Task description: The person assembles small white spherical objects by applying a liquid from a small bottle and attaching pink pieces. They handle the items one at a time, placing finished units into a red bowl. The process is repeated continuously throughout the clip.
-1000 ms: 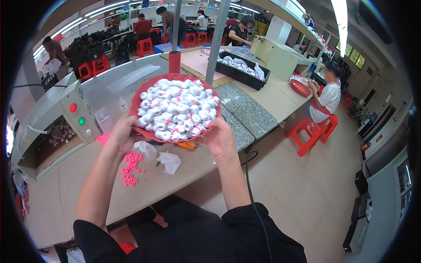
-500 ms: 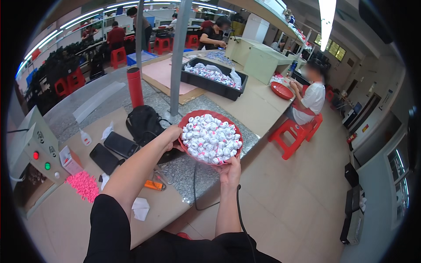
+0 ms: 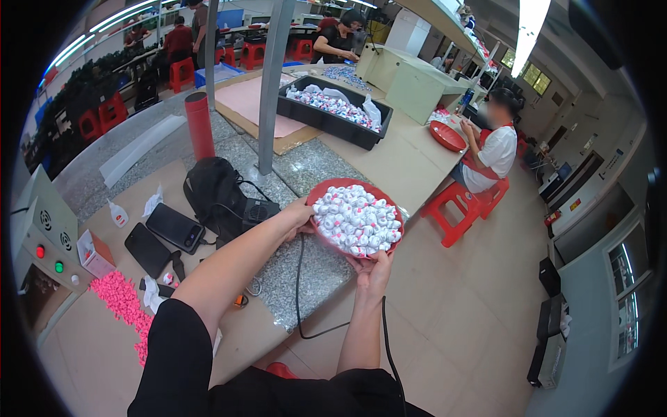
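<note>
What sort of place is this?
Likely a factory workshop for small parts: a red bowl heaped with small white pieces, a black bin of more small pieces on the worktop, and a co-worker seated there on a red stool.

Cool, fairly even light comes from overhead: one strip lamp at far right glares pure white, and tube lights gleam at far left. The white pieces look reasonably crisp, while the near black sleeve shows little detail. Fisheye distortion bends outer edges toward a black rim, and the seated person at right is blurred at the head.
</note>
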`<state>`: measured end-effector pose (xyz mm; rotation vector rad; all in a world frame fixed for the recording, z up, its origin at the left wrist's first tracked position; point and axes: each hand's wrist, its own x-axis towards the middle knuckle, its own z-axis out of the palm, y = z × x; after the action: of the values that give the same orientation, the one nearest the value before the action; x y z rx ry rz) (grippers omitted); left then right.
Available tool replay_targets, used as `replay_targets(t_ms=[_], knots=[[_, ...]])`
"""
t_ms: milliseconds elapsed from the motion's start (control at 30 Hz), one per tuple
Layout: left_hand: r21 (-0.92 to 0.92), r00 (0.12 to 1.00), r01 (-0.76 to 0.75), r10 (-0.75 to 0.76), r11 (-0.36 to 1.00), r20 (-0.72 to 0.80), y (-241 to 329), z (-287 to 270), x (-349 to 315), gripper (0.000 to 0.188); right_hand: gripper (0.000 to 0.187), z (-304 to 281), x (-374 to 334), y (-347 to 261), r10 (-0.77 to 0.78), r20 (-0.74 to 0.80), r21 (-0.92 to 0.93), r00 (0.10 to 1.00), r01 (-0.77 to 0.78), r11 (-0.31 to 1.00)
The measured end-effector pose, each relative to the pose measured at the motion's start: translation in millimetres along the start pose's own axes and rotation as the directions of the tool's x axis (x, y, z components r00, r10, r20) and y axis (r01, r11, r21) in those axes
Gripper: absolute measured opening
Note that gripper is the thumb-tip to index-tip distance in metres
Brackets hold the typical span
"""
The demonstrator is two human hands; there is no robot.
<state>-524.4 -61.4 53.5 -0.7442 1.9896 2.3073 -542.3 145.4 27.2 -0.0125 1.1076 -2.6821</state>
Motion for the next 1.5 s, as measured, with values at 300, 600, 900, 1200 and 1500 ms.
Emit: replay_targets(t_ms=[300,600,900,1200,1500], knots=[[0.230,0.972,-0.004,-0.050,0.973,0.231,33.0,-37.2,-114.4,0.049,0.072,17.6,47.8,-0.3,-0.089,-0.112,-0.039,0.990,0.085,0.996],[0.096,0.985,0.113,-0.099,0.989,-0.142,23.3,-139.1,-283.7,0.028,0.069,16.3,138.9,-2.0,-0.167,-0.299,0.065,0.940,0.195,0.979],[-0.141,0.828,-0.024,-0.059,0.990,-0.557,-23.7,-188.8,-401.7,0.026,0.042,-29.9,273.4,-14.9,-0.159,-0.262,-0.217,0.952,0.102,0.971],[-0.186,0.689,-0.045,-0.105,0.982,-0.717,-42.2,-190.5,-450.1,0.027,0.043,-38.6,283.0,2.7,-0.114,-0.041,-0.404,0.993,0.088,0.911],[-0.256,0.568,-0.013,-0.204,0.966,-0.797,-52.6,-197.7,-485.0,0.024,0.054,-47.9,322.2,-3.9,-0.219,0.123,-0.452,0.968,0.251,0.856]])
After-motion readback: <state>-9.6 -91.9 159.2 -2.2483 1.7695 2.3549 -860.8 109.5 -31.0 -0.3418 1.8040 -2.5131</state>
